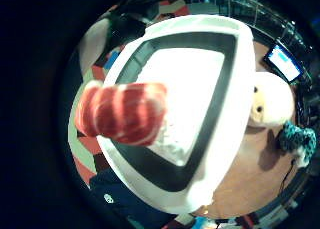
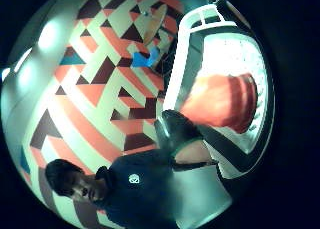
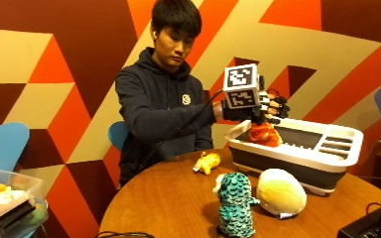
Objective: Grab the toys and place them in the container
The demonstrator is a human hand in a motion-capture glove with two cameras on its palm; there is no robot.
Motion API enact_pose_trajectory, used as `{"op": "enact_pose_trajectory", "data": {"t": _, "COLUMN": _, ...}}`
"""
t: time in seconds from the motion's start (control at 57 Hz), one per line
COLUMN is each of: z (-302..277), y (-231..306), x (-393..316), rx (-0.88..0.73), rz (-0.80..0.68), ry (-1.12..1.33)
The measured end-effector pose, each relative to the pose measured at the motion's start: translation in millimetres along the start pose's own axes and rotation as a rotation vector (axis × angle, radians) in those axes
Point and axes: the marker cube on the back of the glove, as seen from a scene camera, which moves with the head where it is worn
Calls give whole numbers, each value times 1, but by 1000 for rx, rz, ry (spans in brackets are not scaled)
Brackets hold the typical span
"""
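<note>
Round wooden table [image 3: 170, 198], four things resting on it.
Container [image 3: 296, 153] under the gloved hand [image 3: 266, 111]; yellow toy [image 3: 207, 162], teal toy [image 3: 235, 203] and cream toy [image 3: 281, 192] lie below it.

Your black-gloved right hand [image 3: 264, 110] holds a toy [image 3: 265, 134] banded in red-orange and white over the container [image 3: 309, 151], which has a white rim and floor and dark grey walls. Beside the container, on the brown wooden table [image 3: 170, 203], you have a cream toy [image 3: 281, 192], a teal toy with dark spots [image 3: 235, 203] and a yellow toy [image 3: 208, 162].
</note>
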Motion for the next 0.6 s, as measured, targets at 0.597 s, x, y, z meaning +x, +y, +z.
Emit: {"op": "enact_pose_trajectory", "data": {"t": 0.597, "z": 3, "y": 183, "x": 147, "rx": -309, "rz": 174, "ry": 481}}
